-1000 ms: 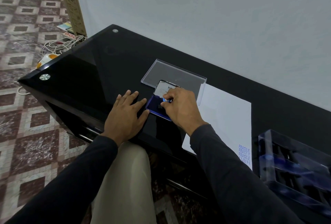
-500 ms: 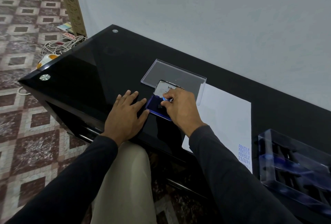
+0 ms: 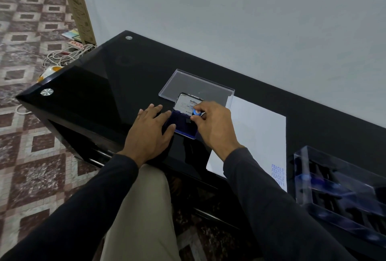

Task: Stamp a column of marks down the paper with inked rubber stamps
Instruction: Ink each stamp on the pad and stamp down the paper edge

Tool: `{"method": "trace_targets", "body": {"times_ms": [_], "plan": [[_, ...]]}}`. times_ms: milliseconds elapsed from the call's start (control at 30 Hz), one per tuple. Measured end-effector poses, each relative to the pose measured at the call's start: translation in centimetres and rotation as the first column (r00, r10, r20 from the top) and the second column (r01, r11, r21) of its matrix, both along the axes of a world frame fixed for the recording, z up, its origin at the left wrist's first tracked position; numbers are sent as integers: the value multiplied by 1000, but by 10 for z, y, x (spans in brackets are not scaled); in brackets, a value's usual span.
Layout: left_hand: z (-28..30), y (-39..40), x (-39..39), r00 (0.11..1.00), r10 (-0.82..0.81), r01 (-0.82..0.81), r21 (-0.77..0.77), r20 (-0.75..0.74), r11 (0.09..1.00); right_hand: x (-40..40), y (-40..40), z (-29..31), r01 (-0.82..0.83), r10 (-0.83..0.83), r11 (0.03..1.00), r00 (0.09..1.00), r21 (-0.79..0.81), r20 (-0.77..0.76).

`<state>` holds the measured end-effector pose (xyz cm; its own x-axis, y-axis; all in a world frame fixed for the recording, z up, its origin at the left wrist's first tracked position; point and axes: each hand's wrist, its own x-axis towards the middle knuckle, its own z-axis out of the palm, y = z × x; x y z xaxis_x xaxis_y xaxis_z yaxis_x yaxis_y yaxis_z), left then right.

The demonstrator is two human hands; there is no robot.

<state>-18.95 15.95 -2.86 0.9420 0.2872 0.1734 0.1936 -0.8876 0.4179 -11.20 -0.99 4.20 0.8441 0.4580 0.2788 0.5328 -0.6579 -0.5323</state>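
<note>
An open blue ink pad [image 3: 183, 124] with its lid tilted up lies on the black glass table [image 3: 100, 85]. My right hand [image 3: 215, 127] pinches a small rubber stamp [image 3: 196, 112] with a blue knob, holding it over the pad. My left hand [image 3: 149, 130] lies flat on the table, its fingers touching the pad's left edge. To the right lies a white paper sheet [image 3: 257, 129]. Blue "FRAGILE" marks [image 3: 277, 174] are stacked in a column near its lower right corner.
A clear plastic lid [image 3: 196, 85] lies behind the ink pad. A clear box [image 3: 342, 194] holding several stamps stands at the right edge. The table's left corner overhangs a tiled floor with tangled cables [image 3: 62, 56]. A grey wall runs close behind the table.
My right hand has lifted slightly, so the stamp's blue knob now shows between my fingers above the pad. My left hand has stayed flat in place.
</note>
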Motion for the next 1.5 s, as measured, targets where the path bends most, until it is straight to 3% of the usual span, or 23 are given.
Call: {"method": "trace_targets", "body": {"times_ms": [267, 833, 1500], "plan": [[20, -64, 25, 983, -160, 160, 6, 93, 987, 4, -63, 17, 129, -129, 991, 991, -20, 27], [15, -197, 63, 919, -391, 391, 19, 43, 920, 1, -209, 18, 374, -375, 922, 927, -96, 18], [-13, -217, 76, 885, -466, 466, 67, -19, 882, 0, -234, 3, 353, -360, 927, 932, -126, -37]]}}
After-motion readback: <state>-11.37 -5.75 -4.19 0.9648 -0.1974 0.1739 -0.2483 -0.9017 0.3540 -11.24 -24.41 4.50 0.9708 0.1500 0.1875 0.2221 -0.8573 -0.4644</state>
